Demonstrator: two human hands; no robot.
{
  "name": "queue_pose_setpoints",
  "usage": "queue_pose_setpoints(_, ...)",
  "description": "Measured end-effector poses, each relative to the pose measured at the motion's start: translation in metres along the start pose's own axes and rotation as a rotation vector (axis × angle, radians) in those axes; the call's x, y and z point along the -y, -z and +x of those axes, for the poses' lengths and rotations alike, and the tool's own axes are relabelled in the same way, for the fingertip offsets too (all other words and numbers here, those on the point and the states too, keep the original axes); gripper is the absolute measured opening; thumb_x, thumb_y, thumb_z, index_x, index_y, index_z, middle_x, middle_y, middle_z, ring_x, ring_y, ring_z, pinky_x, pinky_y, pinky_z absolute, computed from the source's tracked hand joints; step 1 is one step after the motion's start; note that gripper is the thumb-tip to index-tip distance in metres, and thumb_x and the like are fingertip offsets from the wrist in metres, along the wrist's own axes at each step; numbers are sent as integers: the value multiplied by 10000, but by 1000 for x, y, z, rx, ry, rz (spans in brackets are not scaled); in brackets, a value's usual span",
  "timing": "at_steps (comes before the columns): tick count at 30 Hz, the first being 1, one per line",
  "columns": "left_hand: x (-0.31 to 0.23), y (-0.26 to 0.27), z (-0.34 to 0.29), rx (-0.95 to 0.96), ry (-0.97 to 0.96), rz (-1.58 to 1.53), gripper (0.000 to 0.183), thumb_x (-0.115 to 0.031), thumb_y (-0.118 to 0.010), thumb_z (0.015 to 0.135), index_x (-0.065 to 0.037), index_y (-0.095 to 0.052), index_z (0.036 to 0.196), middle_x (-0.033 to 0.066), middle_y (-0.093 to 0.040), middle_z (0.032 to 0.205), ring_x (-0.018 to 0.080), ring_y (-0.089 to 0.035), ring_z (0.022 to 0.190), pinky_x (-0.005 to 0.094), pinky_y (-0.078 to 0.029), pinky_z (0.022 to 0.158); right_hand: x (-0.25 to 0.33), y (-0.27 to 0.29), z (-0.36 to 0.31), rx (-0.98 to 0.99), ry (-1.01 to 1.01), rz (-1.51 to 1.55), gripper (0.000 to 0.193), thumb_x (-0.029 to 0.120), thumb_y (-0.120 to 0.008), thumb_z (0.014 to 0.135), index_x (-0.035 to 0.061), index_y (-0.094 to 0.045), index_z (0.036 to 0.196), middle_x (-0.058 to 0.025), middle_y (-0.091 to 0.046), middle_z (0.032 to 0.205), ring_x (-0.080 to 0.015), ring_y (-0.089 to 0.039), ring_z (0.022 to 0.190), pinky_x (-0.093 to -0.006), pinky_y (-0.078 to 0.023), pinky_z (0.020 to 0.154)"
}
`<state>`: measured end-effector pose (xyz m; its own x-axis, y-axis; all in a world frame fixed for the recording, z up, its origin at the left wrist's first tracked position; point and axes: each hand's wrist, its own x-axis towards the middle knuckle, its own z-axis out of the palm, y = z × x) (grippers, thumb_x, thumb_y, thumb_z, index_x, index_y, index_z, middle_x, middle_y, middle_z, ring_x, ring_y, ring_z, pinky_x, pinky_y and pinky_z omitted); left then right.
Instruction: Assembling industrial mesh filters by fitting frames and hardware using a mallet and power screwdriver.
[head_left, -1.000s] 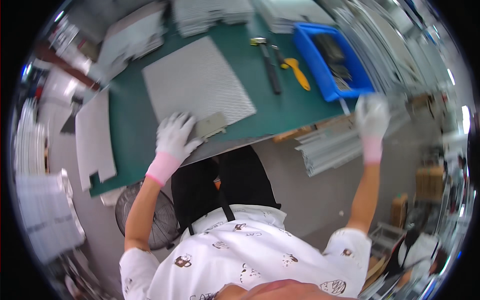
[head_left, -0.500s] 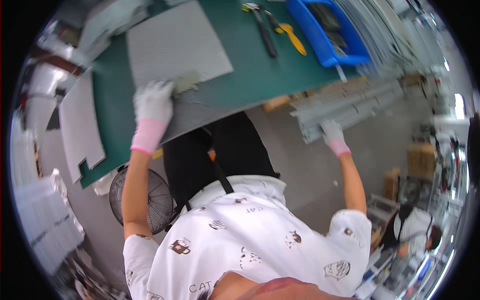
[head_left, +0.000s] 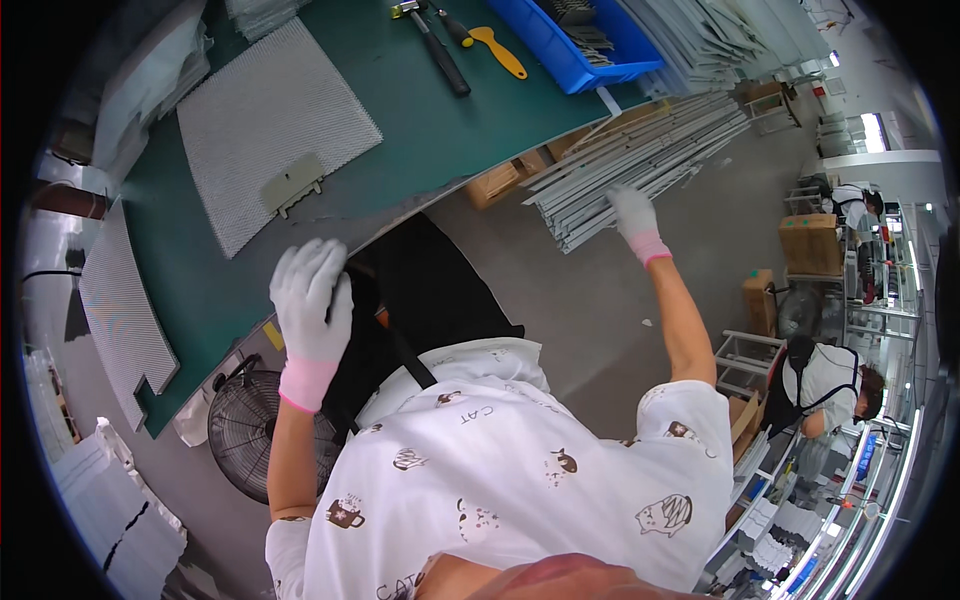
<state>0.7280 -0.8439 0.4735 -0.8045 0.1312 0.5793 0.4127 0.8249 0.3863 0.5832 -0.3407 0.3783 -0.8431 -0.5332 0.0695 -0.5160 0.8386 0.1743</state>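
My left hand point(head_left: 313, 300), in a white glove with a pink cuff, is off the near edge of the green worktable point(head_left: 400, 150). Its fingers are stretched out and hold nothing. Beyond it, a grey-green notched plate point(head_left: 292, 184) lies on the near part of a finely ribbed grey panel point(head_left: 270, 110). My right hand point(head_left: 636, 215), gloved the same way, reaches out to the right over a bundle of long grey metal strips point(head_left: 590, 200). Its fingertips meet the strips, slightly spread; no strip is lifted.
On the table are a hammer point(head_left: 440, 60), a yellow-handled scraper point(head_left: 498, 52) and a blue bin point(head_left: 575, 45) of small parts. A second ribbed panel point(head_left: 125, 310) lies at the left. A black fan point(head_left: 255, 430) stands below the table. Two people point(head_left: 825, 385) work at the right.
My left hand has left the notched plate and drawn back off the table. My right hand stays at the strips. The whole view has turned.
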Motion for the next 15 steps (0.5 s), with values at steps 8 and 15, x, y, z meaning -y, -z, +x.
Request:
queue_pose_setpoints(8, -79, -46, -14, 24, 719, -1172, 475, -183, -658, 857, 38, -519, 1255, 153, -570, 1245, 206, -556, 1108, 303, -420, 923, 253, 143, 41, -530, 334, 414, 344, 104, -621, 707, 103, -633, 1050, -90, -618, 1103, -206, -604, 877, -351, -456, 725)
queue_pose_setpoints(15, 2, 85, -52, -972, 811, -1147, 400, -314, -418, 967, 6, -454, 1204, 201, -608, 1003, 360, -578, 982, 496, -411, 972, 224, 128, 76, -143, -850, 3077, 556, 536, -433, 917, 28, -544, 1115, -142, -600, 1082, -284, -568, 1015, -438, -473, 904)
